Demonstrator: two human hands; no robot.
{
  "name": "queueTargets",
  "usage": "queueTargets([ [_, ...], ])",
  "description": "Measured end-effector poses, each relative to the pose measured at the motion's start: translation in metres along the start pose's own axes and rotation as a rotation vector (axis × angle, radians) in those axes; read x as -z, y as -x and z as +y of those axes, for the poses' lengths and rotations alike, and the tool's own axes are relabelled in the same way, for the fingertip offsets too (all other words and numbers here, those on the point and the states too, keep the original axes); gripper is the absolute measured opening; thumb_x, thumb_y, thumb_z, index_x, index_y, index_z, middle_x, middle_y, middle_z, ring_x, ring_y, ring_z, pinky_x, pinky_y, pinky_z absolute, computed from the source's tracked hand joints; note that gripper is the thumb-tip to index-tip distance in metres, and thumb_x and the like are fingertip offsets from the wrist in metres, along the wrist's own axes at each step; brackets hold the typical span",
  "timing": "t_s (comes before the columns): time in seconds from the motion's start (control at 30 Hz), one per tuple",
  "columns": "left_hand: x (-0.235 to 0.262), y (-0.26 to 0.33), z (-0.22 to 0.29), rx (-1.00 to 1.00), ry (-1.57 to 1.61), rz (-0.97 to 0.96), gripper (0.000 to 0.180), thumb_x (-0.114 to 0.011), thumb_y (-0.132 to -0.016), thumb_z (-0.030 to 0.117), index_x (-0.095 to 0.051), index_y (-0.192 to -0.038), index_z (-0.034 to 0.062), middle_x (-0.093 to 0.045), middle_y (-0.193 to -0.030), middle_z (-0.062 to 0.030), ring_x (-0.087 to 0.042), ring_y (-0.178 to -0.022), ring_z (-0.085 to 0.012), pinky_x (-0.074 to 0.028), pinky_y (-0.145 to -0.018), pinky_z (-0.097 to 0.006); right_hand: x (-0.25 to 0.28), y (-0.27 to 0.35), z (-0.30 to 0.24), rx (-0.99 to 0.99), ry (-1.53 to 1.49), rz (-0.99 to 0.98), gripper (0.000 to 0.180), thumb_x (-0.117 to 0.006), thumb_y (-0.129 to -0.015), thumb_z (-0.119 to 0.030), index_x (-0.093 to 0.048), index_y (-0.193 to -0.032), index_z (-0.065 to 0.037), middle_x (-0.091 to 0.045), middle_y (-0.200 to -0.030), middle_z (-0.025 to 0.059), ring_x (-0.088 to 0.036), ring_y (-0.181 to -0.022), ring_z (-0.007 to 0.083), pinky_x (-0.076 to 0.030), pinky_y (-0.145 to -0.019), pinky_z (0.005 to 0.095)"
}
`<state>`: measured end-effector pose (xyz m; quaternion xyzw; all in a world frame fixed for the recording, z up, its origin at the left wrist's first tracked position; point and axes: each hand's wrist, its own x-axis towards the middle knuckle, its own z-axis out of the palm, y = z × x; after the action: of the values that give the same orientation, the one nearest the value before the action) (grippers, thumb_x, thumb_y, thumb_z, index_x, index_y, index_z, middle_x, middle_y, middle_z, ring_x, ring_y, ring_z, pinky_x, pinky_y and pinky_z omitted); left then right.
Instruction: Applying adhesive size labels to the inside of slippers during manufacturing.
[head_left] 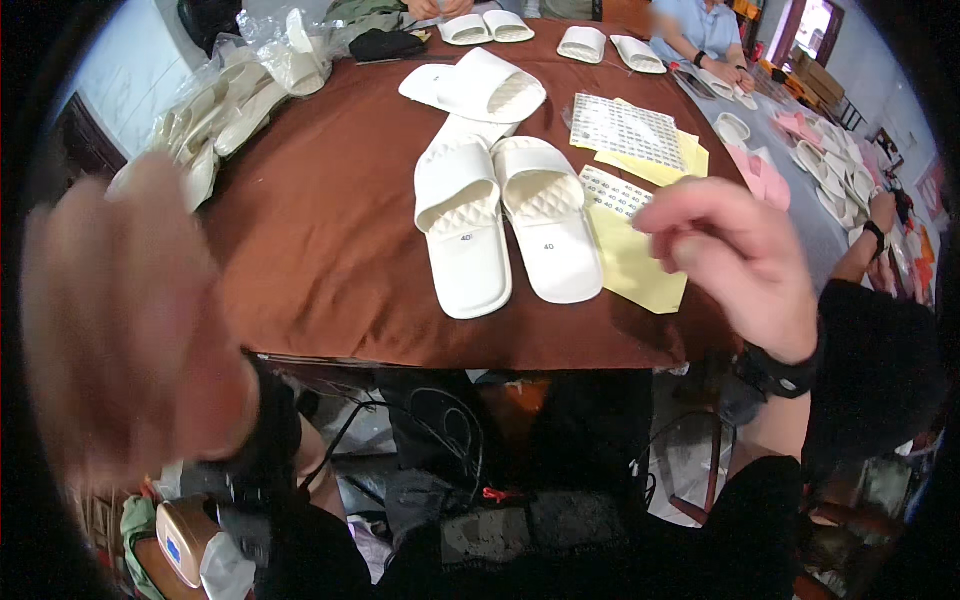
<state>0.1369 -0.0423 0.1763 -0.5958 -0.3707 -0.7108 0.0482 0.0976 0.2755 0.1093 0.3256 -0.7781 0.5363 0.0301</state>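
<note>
Head view: pair of white slippers [505, 225] lies side by side on brown tablecloth [320, 250], toes toward the person, small round size stickers already on both heels. R hand [735, 265] hovers just past the right slipper, over yellow backing sheets [635, 265] and a sticker sheet [612, 190]; thumb and fingertips pinched together, whether a sticker sits between them can't tell. L hand [125, 320] raised close to lens, heavily blurred, looks spread open, holds nothing visible. More slippers farther back [480, 90], bagged ones [225, 110] at table's left edge. Other people's hands at far side. Judgement: labelling step on this pair looks done. Next move prob. calls for clearing the pair aside, w/out dragging the loose sheets.
</note>
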Motion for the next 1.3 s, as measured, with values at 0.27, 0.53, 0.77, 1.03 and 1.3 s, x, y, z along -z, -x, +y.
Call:
queueTargets([
  [0.27, 0.109, 0.070, -0.071, 0.295, -0.676, 0.751, 0.020, -0.048, -0.096, 0.010, -0.058, -0.080, 0.0046, -0.059, -0.075, -0.0032, -0.056, -0.067, -0.0104, -0.051, -0.067, -0.027, -0.042, -0.060, 0.073, 0.265, 0.472, -0.360, 0.040, -0.061, -0.089, -0.007, -0.056, -0.128, 0.001, -0.060, -0.119, 0.0203, -0.058, -0.110, 0.0339, -0.046, -0.096, 0.0387],
  [0.53, 0.165, 0.093, -0.115, 0.723, -0.588, 0.833, 0.032, -0.058, -0.099, 0.031, -0.065, -0.086, 0.0021, -0.062, -0.072, -0.0029, -0.057, -0.064, -0.0107, -0.049, -0.058, -0.025, -0.067, -0.091, 0.086, 0.156, 0.579, -0.462, 0.049, -0.064, -0.087, -0.010, -0.050, -0.132, 0.002, -0.056, -0.125, 0.0240, -0.051, -0.117, 0.0421, -0.042, -0.101, 0.0446],
  [0.77, 0.185, 0.108, -0.131, 0.659, -0.579, 0.859, 0.029, -0.057, -0.099, 0.030, -0.065, -0.090, 0.0034, -0.061, -0.073, -0.0012, -0.057, -0.064, -0.0094, -0.047, -0.056, -0.024, -0.092, -0.098, 0.107, 0.129, 0.724, -0.420, 0.047, -0.063, -0.091, -0.022, -0.051, -0.131, -0.002, -0.056, -0.102, 0.0183, -0.052, -0.102, 0.0357, -0.039, -0.092, 0.0463],
  [1.03, 0.192, 0.124, -0.116, 0.731, -0.458, 1.029, 0.020, -0.057, -0.099, 0.021, -0.064, -0.095, 0.0030, -0.061, -0.077, -0.0012, -0.059, -0.069, -0.0102, -0.050, -0.061, -0.026, -0.090, -0.090, 0.107, 0.162, 0.642, -0.269, 0.025, -0.065, -0.091, -0.022, -0.058, -0.100, 0.000, -0.058, -0.095, 0.0194, -0.053, -0.094, 0.0347, -0.040, -0.087, 0.0443],
  [1.3, 0.185, 0.129, -0.130, 0.841, -0.491, 0.958, 0.020, -0.057, -0.100, 0.022, -0.063, -0.102, 0.0033, -0.065, -0.086, -0.0022, -0.060, -0.073, -0.0091, -0.049, -0.063, -0.022, -0.076, -0.076, 0.076, 0.113, 0.563, -0.279, 0.032, -0.067, -0.090, -0.023, -0.058, -0.107, 0.003, -0.057, -0.095, 0.0176, -0.052, -0.094, 0.0344, -0.039, -0.088, 0.0436],
])
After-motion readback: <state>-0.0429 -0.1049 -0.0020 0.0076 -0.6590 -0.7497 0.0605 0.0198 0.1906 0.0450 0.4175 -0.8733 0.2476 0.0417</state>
